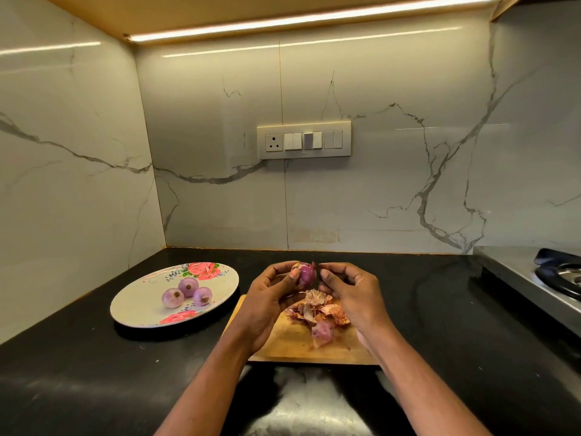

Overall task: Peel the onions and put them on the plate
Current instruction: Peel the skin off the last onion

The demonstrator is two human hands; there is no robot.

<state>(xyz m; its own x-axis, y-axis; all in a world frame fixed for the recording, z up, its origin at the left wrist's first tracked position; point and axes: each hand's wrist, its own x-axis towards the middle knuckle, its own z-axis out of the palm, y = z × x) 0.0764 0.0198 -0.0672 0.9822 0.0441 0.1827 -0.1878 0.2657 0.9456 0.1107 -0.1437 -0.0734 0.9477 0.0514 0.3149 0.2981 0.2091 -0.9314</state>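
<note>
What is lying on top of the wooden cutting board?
A heap of onion skins lies on the cutting board. Both hands and forearms hang over its left and right parts, so whatever lies beneath them is hidden.

No text, label, brand, number or sign could be read anywhere in the view. The plate carried only a painted pattern — pink roses with green leaves and dark specks — and no words. The switch panel on the wall showed a plain socket and blank rocker switches — no markings were legible on them.
</note>
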